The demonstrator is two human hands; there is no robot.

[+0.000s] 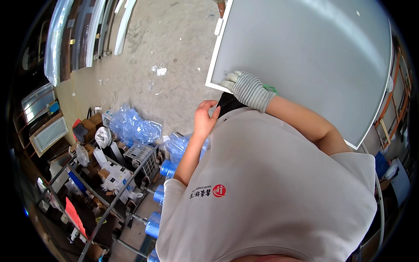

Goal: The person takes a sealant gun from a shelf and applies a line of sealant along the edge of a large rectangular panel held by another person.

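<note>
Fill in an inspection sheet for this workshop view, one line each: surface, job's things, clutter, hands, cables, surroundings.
Surface: bare concrete floor, dusty, with small scraps of white litter.
Job's things: large grey panel with a white frame, held at its lower left corner.
Clutter: crumpled blue plastic bags, blue film rolls on a metal rack, white boxes.
Hands: right hand in a striped knit glove, gripping the panel's corner; left hand bare, fingers curled, holding nothing, just left of the corner.
Cables: nothing seen.
Surroundings: white window frames leaning at upper left; a wooden rack at right.
</note>
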